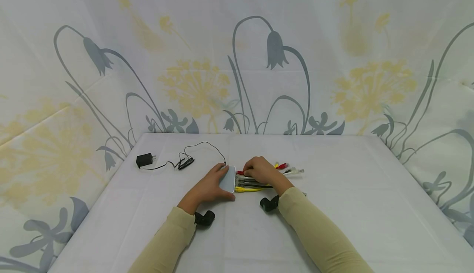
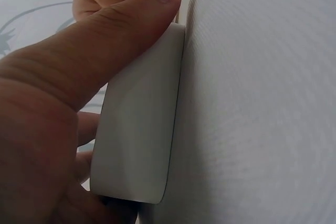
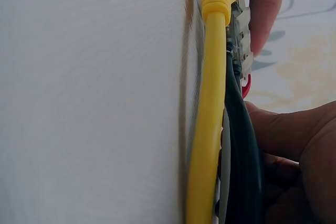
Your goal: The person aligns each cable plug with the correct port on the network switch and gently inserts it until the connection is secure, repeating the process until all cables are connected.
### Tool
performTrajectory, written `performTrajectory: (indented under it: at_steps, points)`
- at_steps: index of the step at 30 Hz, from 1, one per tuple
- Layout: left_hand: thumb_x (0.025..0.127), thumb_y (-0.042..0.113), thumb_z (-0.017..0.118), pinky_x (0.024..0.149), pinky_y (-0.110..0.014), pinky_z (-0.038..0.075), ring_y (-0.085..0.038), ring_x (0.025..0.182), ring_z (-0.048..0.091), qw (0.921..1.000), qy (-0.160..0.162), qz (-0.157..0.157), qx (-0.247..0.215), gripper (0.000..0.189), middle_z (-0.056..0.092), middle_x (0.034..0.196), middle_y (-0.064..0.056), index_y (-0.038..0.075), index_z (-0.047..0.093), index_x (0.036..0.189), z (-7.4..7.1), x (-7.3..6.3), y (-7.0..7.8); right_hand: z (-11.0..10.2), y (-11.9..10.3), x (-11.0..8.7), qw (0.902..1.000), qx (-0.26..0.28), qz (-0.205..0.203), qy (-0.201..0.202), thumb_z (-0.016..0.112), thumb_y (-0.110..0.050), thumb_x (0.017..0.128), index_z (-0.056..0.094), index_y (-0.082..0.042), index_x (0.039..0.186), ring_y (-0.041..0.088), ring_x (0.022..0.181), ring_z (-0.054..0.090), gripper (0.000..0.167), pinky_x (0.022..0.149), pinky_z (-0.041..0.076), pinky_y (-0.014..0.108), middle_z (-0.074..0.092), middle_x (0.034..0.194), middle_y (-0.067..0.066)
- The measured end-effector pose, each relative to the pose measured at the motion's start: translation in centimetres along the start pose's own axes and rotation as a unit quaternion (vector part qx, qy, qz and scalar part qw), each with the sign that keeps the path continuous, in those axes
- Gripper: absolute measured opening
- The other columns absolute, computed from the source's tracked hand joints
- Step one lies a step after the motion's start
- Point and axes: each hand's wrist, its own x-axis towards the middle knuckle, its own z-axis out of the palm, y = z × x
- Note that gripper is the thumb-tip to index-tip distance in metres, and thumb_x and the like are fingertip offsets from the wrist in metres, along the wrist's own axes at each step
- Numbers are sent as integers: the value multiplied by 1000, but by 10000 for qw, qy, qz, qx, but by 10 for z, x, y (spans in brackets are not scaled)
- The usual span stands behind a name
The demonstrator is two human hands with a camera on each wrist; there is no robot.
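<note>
A small white network switch (image 1: 230, 179) lies flat on the table. My left hand (image 1: 212, 186) grips it from the left, the thumb along its near side (image 2: 136, 124) and fingers over the far side. Several network cables stand plugged side by side into its right edge: a yellow cable (image 3: 210, 103) nearest me, dark cables (image 3: 242, 135) beside it, and a red plug (image 1: 240, 173) towards the far end. My right hand (image 1: 261, 170) pinches the red cable close behind its plug; the fingertips are partly hidden by the dark cables in the right wrist view.
A black power adapter (image 1: 144, 160) lies at the back left, its thin cord (image 1: 185, 164) bundled midway and running to the switch's far side. Loose cable ends (image 1: 294, 171) with red and clear plugs lie beyond my right hand. Black wrist cameras (image 1: 205, 218) hang at both wrists.
</note>
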Motion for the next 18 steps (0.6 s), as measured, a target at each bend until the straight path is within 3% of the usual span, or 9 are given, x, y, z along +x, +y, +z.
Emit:
performTrajectory:
  at_steps: [11, 18]
  points:
    - [70, 49, 84, 113, -49, 31, -31, 147, 23, 10000, -41, -53, -8, 106, 19, 161, -10, 14, 30, 153, -1, 0, 0, -1, -3, 1, 10000, -30, 6, 13, 62, -18, 94, 76, -12, 98, 19, 101, 62, 15, 93, 49, 39, 72, 99, 0]
    - [70, 49, 84, 113, -50, 31, -31, 148, 22, 9998, -98, -190, -30, 106, 17, 162, -9, 15, 28, 154, -1, -1, 1, 1, -3, -2, 9999, -28, 102, 82, 63, -20, 94, 76, -13, 101, 21, 109, 62, 17, 97, 48, 40, 72, 107, 1]
